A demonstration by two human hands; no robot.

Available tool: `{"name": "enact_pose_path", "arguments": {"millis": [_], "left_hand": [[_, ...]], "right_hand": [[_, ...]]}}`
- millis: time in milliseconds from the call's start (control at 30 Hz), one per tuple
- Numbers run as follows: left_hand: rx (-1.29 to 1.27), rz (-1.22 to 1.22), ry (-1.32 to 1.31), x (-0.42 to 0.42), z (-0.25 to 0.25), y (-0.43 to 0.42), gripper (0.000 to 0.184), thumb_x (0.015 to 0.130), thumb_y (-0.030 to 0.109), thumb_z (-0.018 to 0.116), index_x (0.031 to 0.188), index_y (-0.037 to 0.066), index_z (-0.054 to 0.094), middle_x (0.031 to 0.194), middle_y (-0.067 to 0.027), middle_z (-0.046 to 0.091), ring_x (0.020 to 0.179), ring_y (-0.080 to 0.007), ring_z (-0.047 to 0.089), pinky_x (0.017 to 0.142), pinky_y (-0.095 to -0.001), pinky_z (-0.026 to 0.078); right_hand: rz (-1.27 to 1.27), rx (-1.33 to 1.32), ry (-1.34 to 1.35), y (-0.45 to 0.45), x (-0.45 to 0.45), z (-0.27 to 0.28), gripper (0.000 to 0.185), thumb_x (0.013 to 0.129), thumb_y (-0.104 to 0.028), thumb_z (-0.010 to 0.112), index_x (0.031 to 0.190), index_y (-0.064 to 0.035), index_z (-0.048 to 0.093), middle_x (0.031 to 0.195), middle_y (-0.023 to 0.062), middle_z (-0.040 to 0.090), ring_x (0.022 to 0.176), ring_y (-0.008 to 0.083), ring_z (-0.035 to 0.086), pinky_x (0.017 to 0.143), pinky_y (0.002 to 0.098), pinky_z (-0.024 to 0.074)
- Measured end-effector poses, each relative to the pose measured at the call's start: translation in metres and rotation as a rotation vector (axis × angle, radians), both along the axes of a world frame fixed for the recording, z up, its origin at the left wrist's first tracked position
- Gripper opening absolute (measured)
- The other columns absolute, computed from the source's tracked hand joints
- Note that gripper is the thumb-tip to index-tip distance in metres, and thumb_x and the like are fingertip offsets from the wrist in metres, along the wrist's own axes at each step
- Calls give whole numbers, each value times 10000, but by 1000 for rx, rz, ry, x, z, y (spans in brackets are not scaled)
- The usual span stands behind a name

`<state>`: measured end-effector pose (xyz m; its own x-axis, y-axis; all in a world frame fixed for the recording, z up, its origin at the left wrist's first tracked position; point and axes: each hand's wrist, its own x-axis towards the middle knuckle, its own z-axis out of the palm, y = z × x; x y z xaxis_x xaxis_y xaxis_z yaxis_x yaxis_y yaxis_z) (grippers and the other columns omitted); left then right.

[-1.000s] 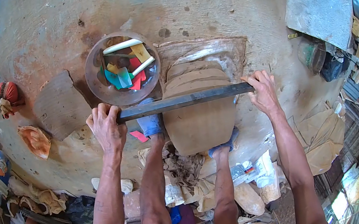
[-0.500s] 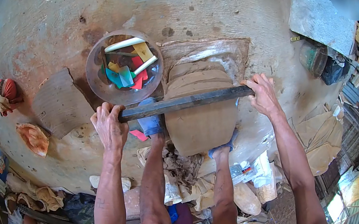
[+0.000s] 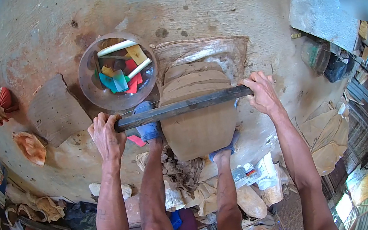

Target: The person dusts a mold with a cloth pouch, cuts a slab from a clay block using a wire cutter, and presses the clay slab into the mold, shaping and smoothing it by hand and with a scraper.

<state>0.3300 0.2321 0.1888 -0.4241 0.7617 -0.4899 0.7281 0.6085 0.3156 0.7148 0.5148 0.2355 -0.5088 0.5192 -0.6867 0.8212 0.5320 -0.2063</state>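
Note:
A long dark bar (image 3: 183, 107) spans sideways across a smooth brown block of clay (image 3: 200, 132). My left hand (image 3: 108, 133) is wrapped round its left end, and my right hand (image 3: 262, 92) grips the right end. A thin wire-like line shows just above the bar near my left hand. The bar tilts slightly, left end closer to me. Behind it, the clay's far part shows stepped, layered edges. The clay rests on a worn cloth sheet (image 3: 236, 47); my feet in blue footwear (image 3: 148, 126) stand on either side of it.
A clear round basin (image 3: 86, 85) with coloured scrapers and white sticks stands beyond my left foot. Left of it lie a flat clay-coloured slab (image 3: 56, 109), a red bundle (image 3: 1, 98) and an orange-brown shell-like piece (image 3: 31, 146). A grey board (image 3: 314, 8) lies at far right.
The bar has tilted a little more, its left end coming nearer to me. Both hands keep their grip. The whole view has shifted slightly, moving the scene leftward.

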Motion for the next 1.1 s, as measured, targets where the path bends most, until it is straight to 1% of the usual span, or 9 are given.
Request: {"name": "enact_pose_path", "arguments": {"millis": [333, 633, 700, 733, 800, 833, 867, 967, 1100], "left_hand": [[23, -10, 17, 7, -1, -5, 363, 649, -21, 762, 972, 144, 778, 946, -41, 601, 1011, -263, 598, 937, -422, 413], [47, -40, 67, 9, -3, -8, 322, 676, -15, 752, 955, 145, 768, 938, -37, 610, 1001, -265, 601, 927, -426, 421], [63, -49, 91, 7, -8, -7, 312, 683, -9, 752, 953, 147, 767, 943, -36, 618, 1002, -267, 604, 925, -427, 424], [54, -61, 103, 9, -7, -10, 303, 690, 1, 751, 954, 148, 766, 950, -36, 625, 1007, -268, 607, 922, -429, 427], [42, -77, 112, 9, -10, -10, 294, 697, 10, 750, 956, 149, 766, 957, -36, 633, 1011, -269, 610, 919, -430, 431], [49, -87, 105, 9, -11, -10, 288, 702, 18, 748, 959, 148, 766, 962, -40, 635, 1016, -270, 612, 918, -432, 432], [54, -96, 101, 8, -11, -12, 283, 707, 26, 747, 962, 146, 766, 968, -43, 638, 1021, -271, 613, 916, -433, 434], [44, -107, 107, 8, -9, -15, 304, 701, 15, 730, 976, 144, 760, 954, -52, 625, 1026, -273, 615, 900, -432, 431], [28, -106, 127, 13, -12, -23, 314, 707, 14, 714, 990, 141, 757, 940, -57, 616, 1022, -274, 619, 885, -434, 427]], "right_hand": [[26, 41, 19, -13, 18, -7, 478, 720, -32, 783, 1166, -200, 740, 1046, 49, 600, 1113, 287, 559, 951, 488, 409], [7, 73, 128, -27, 32, -14, 528, 700, -28, 769, 1196, -202, 726, 1074, 67, 573, 1100, 296, 556, 929, 478, 409], [12, 83, 205, -28, 37, -17, 448, 714, -16, 743, 1133, -168, 701, 1054, 80, 557, 1086, 310, 552, 913, 497, 413], [15, 73, 216, -31, 40, -20, 448, 714, -16, 743, 1133, -168, 701, 1054, 80, 557, 1086, 310, 552, 913, 497, 413], [84, 128, 67, -26, 39, -28, 338, 728, 3, 710, 1037, -121, 649, 1037, 98, 548, 1083, 325, 554, 898, 511, 414], [84, 149, 95, -27, 37, -30, 286, 733, 10, 698, 980, -97, 604, 1042, 111, 552, 1099, 338, 559, 905, 520, 420], [84, 142, 102, -27, 37, -30, 286, 733, 10, 698, 980, -97, 604, 1042, 111, 552, 1099, 338, 559, 905, 520, 420], [92, 129, -14, -27, 31, -29, 312, 734, 4, 709, 1014, -106, 627, 1057, 108, 571, 1112, 351, 572, 914, 545, 448], [105, 169, 19, -34, 39, -34, 317, 738, 1, 716, 1024, -109, 634, 1054, 101, 575, 1106, 347, 584, 905, 549, 461]]}}
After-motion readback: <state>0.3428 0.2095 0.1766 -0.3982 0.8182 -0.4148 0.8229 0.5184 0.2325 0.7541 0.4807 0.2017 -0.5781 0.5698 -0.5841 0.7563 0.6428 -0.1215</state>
